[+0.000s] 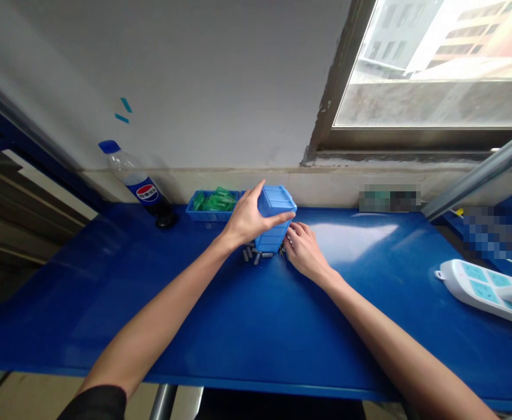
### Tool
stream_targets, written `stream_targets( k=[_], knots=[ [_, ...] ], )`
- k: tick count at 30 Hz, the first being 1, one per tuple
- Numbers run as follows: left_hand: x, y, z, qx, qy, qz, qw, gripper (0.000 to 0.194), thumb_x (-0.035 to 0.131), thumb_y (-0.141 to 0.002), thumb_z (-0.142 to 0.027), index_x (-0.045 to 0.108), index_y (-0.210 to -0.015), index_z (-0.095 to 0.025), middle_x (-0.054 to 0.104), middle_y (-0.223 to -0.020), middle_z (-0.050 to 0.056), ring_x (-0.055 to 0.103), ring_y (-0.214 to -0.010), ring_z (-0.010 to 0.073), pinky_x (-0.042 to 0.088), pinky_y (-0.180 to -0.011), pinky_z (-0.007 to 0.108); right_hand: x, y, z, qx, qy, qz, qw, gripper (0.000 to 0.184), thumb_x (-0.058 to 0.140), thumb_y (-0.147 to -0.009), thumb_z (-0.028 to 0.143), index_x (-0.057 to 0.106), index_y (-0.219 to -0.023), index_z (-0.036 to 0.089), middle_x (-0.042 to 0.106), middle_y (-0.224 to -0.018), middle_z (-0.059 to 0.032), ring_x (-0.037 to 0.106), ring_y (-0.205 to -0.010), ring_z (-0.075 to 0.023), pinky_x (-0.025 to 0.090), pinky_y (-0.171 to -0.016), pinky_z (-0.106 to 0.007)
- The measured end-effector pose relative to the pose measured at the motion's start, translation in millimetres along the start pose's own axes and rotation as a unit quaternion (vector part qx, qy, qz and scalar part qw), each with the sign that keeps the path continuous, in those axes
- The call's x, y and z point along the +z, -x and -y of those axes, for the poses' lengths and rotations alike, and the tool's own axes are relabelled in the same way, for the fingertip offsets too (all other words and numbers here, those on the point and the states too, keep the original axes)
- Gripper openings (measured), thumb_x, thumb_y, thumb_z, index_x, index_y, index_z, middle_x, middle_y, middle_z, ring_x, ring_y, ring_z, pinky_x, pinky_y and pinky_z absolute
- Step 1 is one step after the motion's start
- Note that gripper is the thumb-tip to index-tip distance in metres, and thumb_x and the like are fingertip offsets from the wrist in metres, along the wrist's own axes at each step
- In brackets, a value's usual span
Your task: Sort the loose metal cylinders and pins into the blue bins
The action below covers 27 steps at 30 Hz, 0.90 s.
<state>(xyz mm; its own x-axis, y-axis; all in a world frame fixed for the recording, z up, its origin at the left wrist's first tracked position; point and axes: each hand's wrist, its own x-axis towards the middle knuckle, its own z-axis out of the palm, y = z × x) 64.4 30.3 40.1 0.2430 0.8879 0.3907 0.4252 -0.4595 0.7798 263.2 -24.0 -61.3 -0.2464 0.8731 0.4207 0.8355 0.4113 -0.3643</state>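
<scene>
A blue plastic parts bin (275, 201) is tipped up on the table, its bottom turned towards me. My left hand (249, 217) is closed around the bin, thumb on the near side and fingers over the far side. Under its lower edge lie several small dark cylindrical parts (257, 254), some with thin wire-like leads. Beside the bin's lower right edge, my right hand (302, 245) has its fingers curled in close to the bin and the parts. Its fingertips are partly hidden, so what they hold cannot be made out.
Left of the bin, a blue tray (207, 216) holds green pieces (218, 200). A cola bottle (140, 184) stands farther left by the wall. A white power strip (479, 286) lies on the right of the blue table (238, 344). A metal post (479, 169) rises at the right.
</scene>
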Motion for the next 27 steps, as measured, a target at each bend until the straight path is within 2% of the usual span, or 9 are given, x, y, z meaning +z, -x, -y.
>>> stream_targets(
  k=[7, 12, 15, 16, 18, 20, 22, 24, 27],
  knots=[
    [14.2, -2, -20, 0.014, -0.066, 0.012, 0.998, 0.118, 0.087, -0.065, -0.07, 0.045, -0.158, -0.011, 0.055, -0.151, 0.025, 0.05, -0.141, 0.0454, 0.037, -0.119, 0.055, -1, -2, -3, 0.012, -0.029, 0.0, 1.0, 0.03, 0.041, -0.105, 0.027, 0.069, -0.116, 0.019, 0.069, -0.13, -0.0162, 0.054, -0.129, -0.0342, 0.047, -0.106, -0.053],
    [18.2, 0, -26, 0.021, -0.073, 0.007, 0.997, 0.117, 0.086, -0.065, -0.07, 0.045, -0.158, -0.013, 0.063, -0.14, 0.023, 0.054, -0.131, 0.0458, 0.036, -0.116, 0.057, -21, -3, 4, -0.026, -0.119, -0.057, 0.991, 0.023, 0.048, -0.094, 0.018, 0.067, -0.106, 0.021, 0.072, -0.117, -0.0143, 0.055, -0.125, -0.0347, 0.047, -0.107, -0.056],
    [19.9, 2, -29, 0.028, -0.094, -0.003, 0.995, 0.112, 0.085, -0.069, -0.068, 0.046, -0.158, -0.015, 0.065, -0.138, 0.022, 0.056, -0.128, 0.0447, 0.037, -0.114, 0.055, -33, -1, 11, -0.025, -0.212, -0.061, 0.975, 0.012, 0.061, -0.086, 0.024, 0.066, -0.097, 0.022, 0.071, -0.101, -0.0105, 0.061, -0.105, -0.0322, 0.053, -0.095, -0.052],
    [20.3, 2, -31, 0.034, -0.105, -0.008, 0.994, 0.11, 0.084, -0.07, -0.069, 0.046, -0.159, -0.016, 0.065, -0.137, 0.021, 0.056, -0.128, 0.044, 0.037, -0.113, 0.054, -34, -1, 13, -0.001, -0.271, -0.046, 0.962, 0.01, 0.063, -0.087, 0.029, 0.065, -0.095, 0.023, 0.069, -0.091, -0.0074, 0.063, -0.091, -0.0286, 0.055, -0.085, -0.047],
    [19.8, 4, -34, 0.052, -0.127, -0.014, 0.99, 0.109, 0.081, -0.072, -0.071, 0.045, -0.159, -0.018, 0.066, -0.138, 0.019, 0.058, -0.127, 0.0426, 0.039, -0.112, 0.052, -33, -1, 15, 0.066, -0.409, -0.002, 0.91, 0.018, 0.065, -0.093, 0.041, 0.066, -0.098, 0.023, 0.064, -0.074, -0.0013, 0.06, -0.069, -0.0214, 0.054, -0.069, -0.038],
    [16.5, 7, -36, 0.072, -0.142, -0.009, 0.987, 0.101, 0.071, -0.08, -0.075, 0.044, -0.16, -0.02, 0.064, -0.143, 0.017, 0.058, -0.129, 0.0398, 0.04, -0.113, 0.051, -29, -2, 15, 0.111, -0.521, 0.028, 0.846, 0.027, 0.067, -0.094, 0.049, 0.067, -0.099, 0.022, 0.064, -0.07, 0.0004, 0.059, -0.062, -0.0178, 0.051, -0.063, -0.033],
    [10.4, 10, -34, 0.088, -0.139, -0.009, 0.986, 0.083, 0.05, -0.096, -0.073, 0.045, -0.159, -0.02, 0.061, -0.149, 0.014, 0.057, -0.132, 0.0344, 0.04, -0.115, 0.049, -25, -4, 15, 0.133, -0.587, 0.026, 0.798, 0.031, 0.072, -0.092, 0.052, 0.069, -0.098, 0.021, 0.069, -0.074, -0.0011, 0.063, -0.065, -0.017, 0.052, -0.066, -0.031],
    [3.4, 13, -27, 0.101, -0.115, -0.046, 0.987, 0.071, 0.03, -0.106, -0.065, 0.049, -0.157, -0.018, 0.063, -0.146, 0.013, 0.059, -0.132, 0.0287, 0.041, -0.116, 0.045, -28, -7, 16, 0.15, -0.623, 0.005, 0.767, 0.032, 0.078, -0.088, 0.051, 0.071, -0.099, 0.021, 0.071, -0.077, -0.0017, 0.065, -0.068, -0.0166, 0.054, -0.069, -0.031],
    [-2.6, 15, -8, 0.075, -0.101, -0.093, 0.988, 0.072, 0.017, -0.11, -0.057, 0.063, -0.144, -0.014, 0.072, -0.132, 0.014, 0.062, -0.129, 0.0264, 0.044, -0.115, 0.044, -44, -14, 16, 0.158, -0.642, -0.051, 0.749, 0.033, 0.083, -0.083, 0.049, 0.072, -0.1, 0.023, 0.069, -0.076, 0.0002, 0.063, -0.064, -0.0148, 0.054, -0.067, -0.03]
  ],
)
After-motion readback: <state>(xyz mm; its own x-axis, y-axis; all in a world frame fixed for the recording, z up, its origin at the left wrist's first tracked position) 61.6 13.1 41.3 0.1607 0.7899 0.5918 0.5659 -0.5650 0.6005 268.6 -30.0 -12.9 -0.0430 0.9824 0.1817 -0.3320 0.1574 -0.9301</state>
